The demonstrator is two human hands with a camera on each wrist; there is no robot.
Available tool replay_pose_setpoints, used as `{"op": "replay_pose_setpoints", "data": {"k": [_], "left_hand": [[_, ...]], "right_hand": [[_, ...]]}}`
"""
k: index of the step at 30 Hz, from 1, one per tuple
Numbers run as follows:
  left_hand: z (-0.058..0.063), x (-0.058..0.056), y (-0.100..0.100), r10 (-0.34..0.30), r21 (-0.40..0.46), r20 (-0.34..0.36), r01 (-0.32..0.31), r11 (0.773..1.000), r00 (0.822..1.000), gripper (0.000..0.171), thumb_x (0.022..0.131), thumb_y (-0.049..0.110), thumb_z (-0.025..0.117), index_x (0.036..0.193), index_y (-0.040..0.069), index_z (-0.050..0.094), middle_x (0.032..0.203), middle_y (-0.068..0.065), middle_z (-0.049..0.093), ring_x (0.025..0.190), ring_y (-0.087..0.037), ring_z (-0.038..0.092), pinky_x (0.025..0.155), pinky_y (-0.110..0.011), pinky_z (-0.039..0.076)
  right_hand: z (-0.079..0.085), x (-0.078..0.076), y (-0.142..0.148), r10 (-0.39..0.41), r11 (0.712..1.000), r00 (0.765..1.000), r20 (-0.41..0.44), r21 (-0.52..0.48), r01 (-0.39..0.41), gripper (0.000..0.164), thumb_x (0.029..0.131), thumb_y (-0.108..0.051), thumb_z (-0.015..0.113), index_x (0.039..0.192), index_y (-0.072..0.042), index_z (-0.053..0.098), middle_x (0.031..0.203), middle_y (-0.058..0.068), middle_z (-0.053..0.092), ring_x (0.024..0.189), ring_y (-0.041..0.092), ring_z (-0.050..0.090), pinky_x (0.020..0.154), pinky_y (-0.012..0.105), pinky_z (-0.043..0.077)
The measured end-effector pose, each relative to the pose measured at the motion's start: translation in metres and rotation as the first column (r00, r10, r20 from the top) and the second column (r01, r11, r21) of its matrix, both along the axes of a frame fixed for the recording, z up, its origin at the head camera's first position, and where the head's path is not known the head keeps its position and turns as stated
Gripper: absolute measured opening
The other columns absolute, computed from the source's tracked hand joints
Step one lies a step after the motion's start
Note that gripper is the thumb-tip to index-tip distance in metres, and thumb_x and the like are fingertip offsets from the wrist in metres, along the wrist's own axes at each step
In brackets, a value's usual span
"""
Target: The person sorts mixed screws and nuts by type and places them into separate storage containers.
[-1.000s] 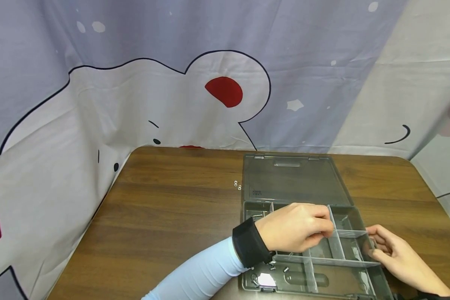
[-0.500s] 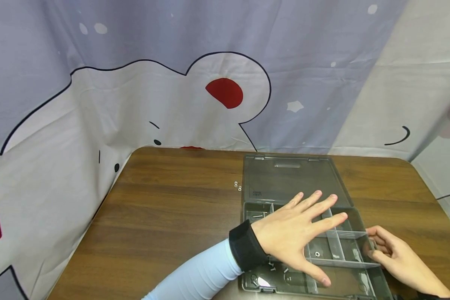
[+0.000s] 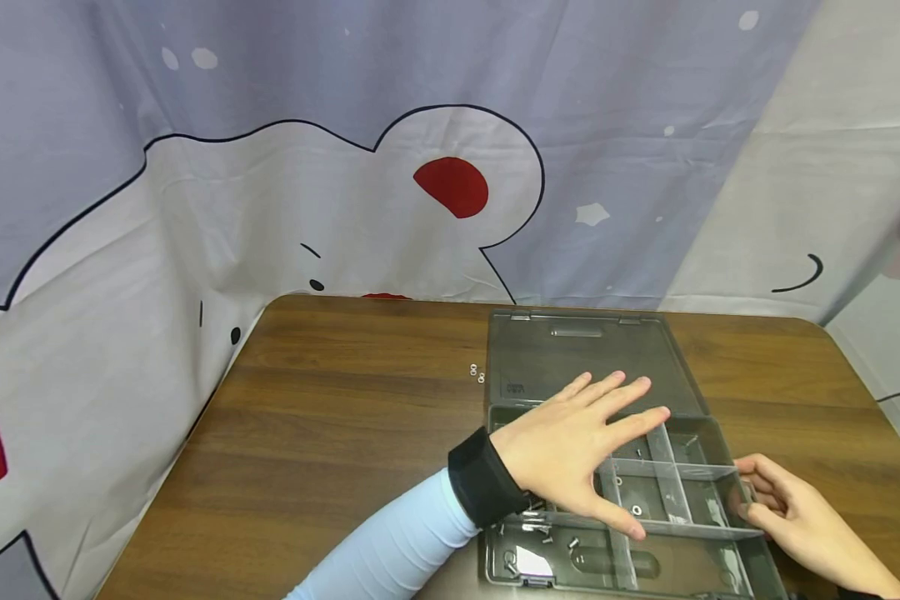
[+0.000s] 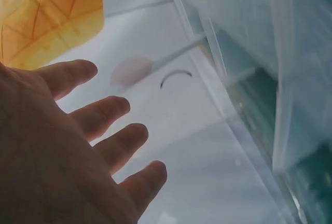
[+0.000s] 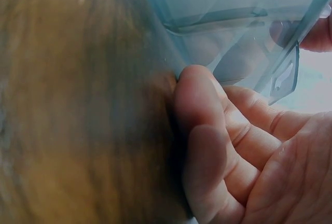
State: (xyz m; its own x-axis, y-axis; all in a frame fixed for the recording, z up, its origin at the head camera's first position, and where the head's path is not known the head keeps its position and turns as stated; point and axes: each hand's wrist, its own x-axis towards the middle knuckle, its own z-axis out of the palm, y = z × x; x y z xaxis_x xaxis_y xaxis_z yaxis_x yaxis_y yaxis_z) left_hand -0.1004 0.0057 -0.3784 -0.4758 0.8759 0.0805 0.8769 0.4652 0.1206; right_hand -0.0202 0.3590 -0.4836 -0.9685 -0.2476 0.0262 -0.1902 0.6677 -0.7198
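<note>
A grey see-through compartment box (image 3: 682,558) lies on the table, its lid (image 3: 592,358) folded back behind it. Over the box hovers my left hand (image 3: 562,450), fingers spread wide and holding nothing; it hides several compartments. A small metal ring (image 3: 637,510), perhaps a nut, lies in a middle compartment. My right hand (image 3: 798,521) grips the box's right side. In the right wrist view its thumb (image 5: 319,35) is over the wall and its curled fingers (image 5: 199,102) lie at the outer side and underside. Small screws (image 3: 573,543) lie in the front left compartment.
Several small rings or nuts (image 3: 473,369) lie on the wooden table (image 3: 330,433) left of the lid. Thin upright dividers (image 3: 671,479) split the box. A printed cloth (image 3: 307,192) hangs behind the table's back edge.
My left hand's curled fingers have spread open, and the hand has shifted slightly left. A small metal ring now shows in the middle compartment. My right hand stays on the box's side.
</note>
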Motion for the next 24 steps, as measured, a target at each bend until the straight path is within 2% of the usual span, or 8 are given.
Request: {"op": "replay_pose_setpoints", "data": {"k": [3, 6, 9, 10, 13, 16, 19, 24], "left_hand": [[0.003, -0.013, -0.01, 0.043, 0.024, 0.019, -0.043, 0.999, 0.999, 0.121, 0.074, 0.091, 0.06, 0.167, 0.032, 0.01, 0.176, -0.002, 0.004, 0.163, -0.025, 0.007, 0.131, -0.049, 0.012], [0.004, -0.029, -0.025, 0.109, 0.056, 0.032, -0.11, 0.992, 0.994, 0.118, 0.075, 0.088, 0.063, 0.167, 0.029, 0.017, 0.175, -0.004, 0.011, 0.162, -0.026, 0.015, 0.131, -0.049, 0.015], [0.003, -0.048, -0.044, 0.18, 0.082, 0.052, -0.183, 0.98, 0.982, 0.112, 0.078, 0.083, 0.066, 0.165, 0.024, 0.025, 0.173, -0.007, 0.021, 0.159, -0.027, 0.025, 0.129, -0.05, 0.022], [0.002, -0.054, -0.051, 0.203, 0.087, 0.067, -0.208, 0.974, 0.977, 0.11, 0.08, 0.079, 0.068, 0.165, 0.023, 0.028, 0.172, -0.009, 0.023, 0.158, -0.028, 0.029, 0.128, -0.05, 0.025], [-0.001, -0.072, -0.072, 0.276, 0.082, 0.127, -0.287, 0.954, 0.953, 0.098, 0.085, 0.069, 0.07, 0.163, 0.021, 0.033, 0.17, -0.009, 0.029, 0.154, -0.03, 0.036, 0.125, -0.049, 0.032], [-0.006, -0.087, -0.089, 0.347, 0.052, 0.173, -0.36, 0.931, 0.922, 0.084, 0.09, 0.054, 0.072, 0.159, 0.02, 0.04, 0.165, -0.008, 0.038, 0.148, -0.029, 0.044, 0.122, -0.044, 0.038], [-0.013, -0.098, -0.103, 0.403, 0.022, 0.197, -0.415, 0.91, 0.894, 0.069, 0.093, 0.041, 0.073, 0.154, 0.018, 0.049, 0.156, -0.006, 0.049, 0.137, -0.023, 0.055, 0.115, -0.04, 0.045], [-0.029, -0.111, -0.117, 0.452, -0.005, 0.211, -0.461, 0.887, 0.867, 0.05, 0.096, 0.027, 0.071, 0.143, 0.016, 0.06, 0.138, -0.004, 0.061, 0.113, -0.017, 0.062, 0.102, -0.035, 0.052]], "right_hand": [[-0.001, 0.001, 0.001, -0.01, 1.0, 1.0, -0.009, 0.019, 0.01, 0.039, 0.089, 0.009, 0.064, 0.126, 0.001, 0.055, 0.114, -0.038, 0.056, 0.095, -0.015, 0.061, 0.064, 0.021, 0.054], [-0.002, 0.001, 0.001, -0.024, 0.999, 1.0, -0.006, 0.048, 0.025, 0.04, 0.089, 0.008, 0.065, 0.127, 0.0, 0.055, 0.12, -0.014, 0.069, 0.097, -0.017, 0.057, 0.064, 0.021, 0.055], [-0.001, 0.001, 0.001, -0.022, 0.999, 1.0, -0.002, 0.04, 0.022, 0.04, 0.09, 0.008, 0.065, 0.127, 0.0, 0.055, 0.12, -0.013, 0.07, 0.097, -0.017, 0.058, 0.064, 0.021, 0.054], [-0.001, 0.001, 0.001, -0.021, 0.999, 1.0, 0.002, 0.035, 0.021, 0.039, 0.09, 0.007, 0.065, 0.127, 0.0, 0.055, 0.12, -0.013, 0.07, 0.097, -0.016, 0.058, 0.064, 0.021, 0.054], [0.001, 0.001, 0.0, -0.02, 1.0, 1.0, 0.005, 0.021, 0.02, 0.038, 0.091, 0.007, 0.065, 0.126, -0.001, 0.055, 0.117, -0.031, 0.062, 0.097, -0.016, 0.06, 0.063, 0.022, 0.054], [0.001, 0.001, 0.0, -0.03, 0.999, 0.999, 0.01, 0.031, 0.03, 0.038, 0.09, 0.006, 0.066, 0.126, -0.002, 0.056, 0.118, -0.029, 0.062, 0.097, -0.016, 0.059, 0.063, 0.022, 0.055], [0.0, 0.001, 0.0, -0.031, 0.999, 1.0, 0.008, 0.03, 0.03, 0.038, 0.09, 0.006, 0.067, 0.126, -0.001, 0.056, 0.115, -0.036, 0.058, 0.098, -0.016, 0.058, 0.064, 0.021, 0.054], [0.0, 0.001, 0.0, -0.023, 1.0, 1.0, 0.0, 0.02, 0.023, 0.038, 0.09, 0.007, 0.066, 0.125, -0.001, 0.056, 0.113, -0.04, 0.055, 0.098, -0.016, 0.059, 0.063, 0.021, 0.053]]}}
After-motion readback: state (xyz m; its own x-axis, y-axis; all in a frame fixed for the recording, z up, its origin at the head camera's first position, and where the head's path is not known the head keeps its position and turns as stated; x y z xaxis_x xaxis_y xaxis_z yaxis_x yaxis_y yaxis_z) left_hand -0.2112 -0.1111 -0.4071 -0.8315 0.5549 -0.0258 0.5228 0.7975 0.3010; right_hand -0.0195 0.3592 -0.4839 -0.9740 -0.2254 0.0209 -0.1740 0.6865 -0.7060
